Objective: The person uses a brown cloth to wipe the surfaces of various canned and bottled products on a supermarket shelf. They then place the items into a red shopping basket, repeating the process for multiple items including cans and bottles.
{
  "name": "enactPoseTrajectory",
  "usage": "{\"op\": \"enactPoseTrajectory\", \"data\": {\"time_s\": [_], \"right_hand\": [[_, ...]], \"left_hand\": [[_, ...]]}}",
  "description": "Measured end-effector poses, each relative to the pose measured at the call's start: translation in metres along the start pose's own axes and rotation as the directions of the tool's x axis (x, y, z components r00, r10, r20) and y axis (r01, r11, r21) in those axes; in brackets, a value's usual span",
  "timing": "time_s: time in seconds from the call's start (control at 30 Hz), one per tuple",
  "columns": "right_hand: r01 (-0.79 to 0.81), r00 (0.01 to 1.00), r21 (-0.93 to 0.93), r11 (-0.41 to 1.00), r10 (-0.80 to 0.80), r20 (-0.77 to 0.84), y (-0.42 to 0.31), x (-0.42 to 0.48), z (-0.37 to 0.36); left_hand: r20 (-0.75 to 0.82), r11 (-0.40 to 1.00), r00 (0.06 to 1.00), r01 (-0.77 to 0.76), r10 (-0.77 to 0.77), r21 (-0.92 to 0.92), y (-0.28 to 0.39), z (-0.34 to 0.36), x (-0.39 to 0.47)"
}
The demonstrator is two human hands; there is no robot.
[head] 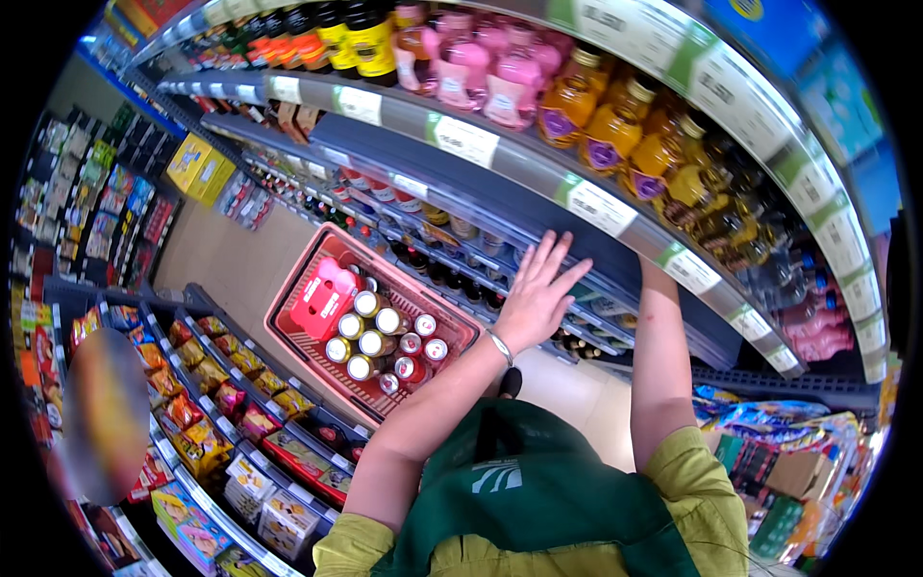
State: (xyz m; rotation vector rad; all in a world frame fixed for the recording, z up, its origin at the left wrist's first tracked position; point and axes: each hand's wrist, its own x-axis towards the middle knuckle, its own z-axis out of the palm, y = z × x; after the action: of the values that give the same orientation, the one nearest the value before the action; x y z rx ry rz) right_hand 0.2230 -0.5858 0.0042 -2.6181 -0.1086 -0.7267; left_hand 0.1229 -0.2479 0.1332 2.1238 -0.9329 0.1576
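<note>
My left hand [542,292] rests with spread fingers at the front edge of a dark shelf [505,187], above lower rows of bottles and cans, and holds nothing. My right forearm reaches in under the price rail [533,169]; the right hand itself is hidden by the shelf. Above that rail stand pink bottles [461,65], amber bottles with purple labels [613,126] and dark bottles with yellow labels [369,43]. To the left of my left arm is a pink shopping basket [288,288] holding several cans [375,342] and a red carton pack [324,299].
Shelves of bagged snacks [184,411] run along the lower left, with boxed goods below. A yellow carton [200,169] stands at the far end of the aisle floor [216,252]. Packaged goods and a cardboard box [797,476] are at the lower right.
</note>
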Motion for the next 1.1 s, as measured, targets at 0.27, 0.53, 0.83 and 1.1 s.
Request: {"op": "enactPoseTrajectory", "data": {"time_s": [0.27,0.53,0.83,1.1], "right_hand": [[-0.164,0.934,0.191,0.968,0.090,0.346,-0.338,0.115,0.048],[0.825,0.562,-0.101,0.557,-0.786,0.257,-0.510,0.152,0.139],[0.898,0.421,-0.398,0.187,-0.630,0.653,-0.476,0.117,0.124],[0.912,0.408,-0.336,0.234,-0.580,0.705,-0.347,0.032,-0.006]], "left_hand": [[-0.436,0.963,0.866,0.162,-0.244,-0.217,-0.050,-0.039,-0.054],[-0.460,0.907,0.789,0.295,-0.408,-0.300,-0.103,-0.096,-0.123],[-0.459,0.844,0.714,0.380,-0.528,-0.379,-0.125,-0.113,-0.163],[-0.349,0.823,0.772,0.371,-0.531,-0.429,-0.091,-0.081,-0.120]]}}
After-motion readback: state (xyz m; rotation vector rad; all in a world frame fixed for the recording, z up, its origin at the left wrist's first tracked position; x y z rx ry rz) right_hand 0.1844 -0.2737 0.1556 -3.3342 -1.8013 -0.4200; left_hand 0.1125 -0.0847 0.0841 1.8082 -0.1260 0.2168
